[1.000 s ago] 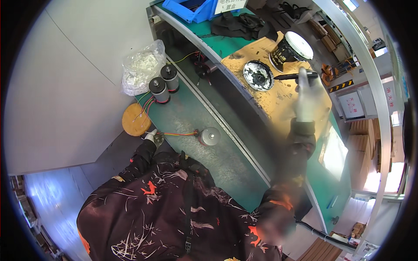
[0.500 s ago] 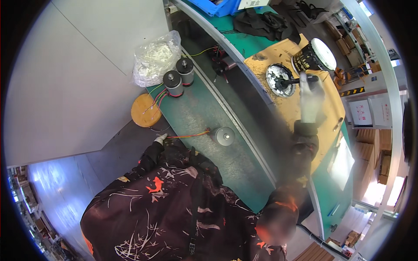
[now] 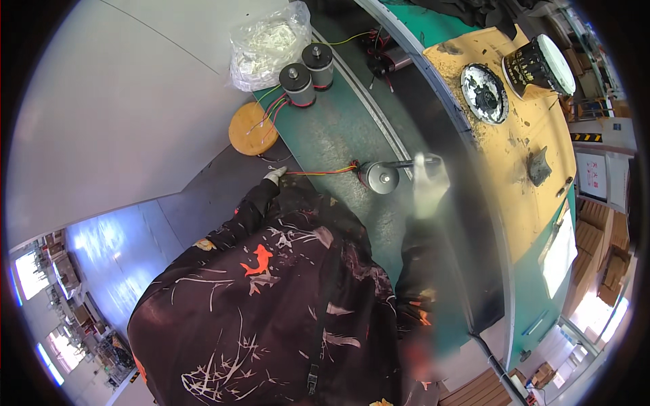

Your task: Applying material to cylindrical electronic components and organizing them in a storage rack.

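Right hand (image 3: 430,184) has swung away from the lid (image 3: 484,93) to the motor (image 3: 379,178), which sits on the green bench (image 3: 338,132) near the metal rail (image 3: 365,103). Its fingers wrap a black stick (image 3: 401,164), tip right by the motor; can't tell if they touch. Left hand (image 3: 274,176) pinches the wires (image 3: 321,172) just off the bench's left edge. Decent bare bench between that motor and the two standing motors (image 3: 298,86).

A plain grey wall (image 3: 128,122) borders a glossy floor (image 3: 132,260), bright windows (image 3: 30,275) beyond
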Motion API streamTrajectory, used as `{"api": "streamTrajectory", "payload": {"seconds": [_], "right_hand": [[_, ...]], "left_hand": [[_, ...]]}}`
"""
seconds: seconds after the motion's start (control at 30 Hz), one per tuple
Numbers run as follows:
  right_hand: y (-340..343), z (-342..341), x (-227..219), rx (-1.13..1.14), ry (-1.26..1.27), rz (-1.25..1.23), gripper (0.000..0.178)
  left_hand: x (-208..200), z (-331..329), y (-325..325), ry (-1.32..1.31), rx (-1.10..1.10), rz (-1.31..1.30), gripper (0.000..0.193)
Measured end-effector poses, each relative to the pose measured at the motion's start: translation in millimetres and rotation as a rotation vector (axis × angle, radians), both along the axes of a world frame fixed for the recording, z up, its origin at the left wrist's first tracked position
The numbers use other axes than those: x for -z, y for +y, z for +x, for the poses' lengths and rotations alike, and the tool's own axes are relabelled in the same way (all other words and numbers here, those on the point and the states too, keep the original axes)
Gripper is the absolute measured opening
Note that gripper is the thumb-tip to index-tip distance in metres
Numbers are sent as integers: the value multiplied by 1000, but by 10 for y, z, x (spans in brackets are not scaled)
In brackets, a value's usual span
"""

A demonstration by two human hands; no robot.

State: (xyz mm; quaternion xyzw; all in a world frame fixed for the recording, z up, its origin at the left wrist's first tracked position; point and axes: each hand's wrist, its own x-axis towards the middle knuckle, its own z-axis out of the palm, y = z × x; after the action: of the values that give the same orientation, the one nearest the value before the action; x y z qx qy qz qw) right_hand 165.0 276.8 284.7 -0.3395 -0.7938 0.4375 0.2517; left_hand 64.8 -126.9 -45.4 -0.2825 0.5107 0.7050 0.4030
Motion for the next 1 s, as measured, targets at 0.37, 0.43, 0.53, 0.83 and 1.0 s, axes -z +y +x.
{"api": "streamTrajectory", "payload": {"seconds": [0.37, 0.43, 0.53, 0.83, 1.0], "right_hand": [[-84, 5, 335, 45, 6, -44, 26], [-72, -1, 402, 39, 6, -40, 27], [-113, -7, 363, 30, 22, -36, 25], [87, -3, -542, -54, 310, 135, 22], [635, -495, -1529, 205, 521, 141, 27]], "left_hand": [[-62, 37, -27, -41, 19, 92, 32], [-51, 42, -40, -34, 24, 83, 31], [-45, 70, -76, -52, -18, 146, 31], [-57, 77, -23, -52, -8, 74, 30], [69, 175, -263, -40, -72, 75, 29]]}}
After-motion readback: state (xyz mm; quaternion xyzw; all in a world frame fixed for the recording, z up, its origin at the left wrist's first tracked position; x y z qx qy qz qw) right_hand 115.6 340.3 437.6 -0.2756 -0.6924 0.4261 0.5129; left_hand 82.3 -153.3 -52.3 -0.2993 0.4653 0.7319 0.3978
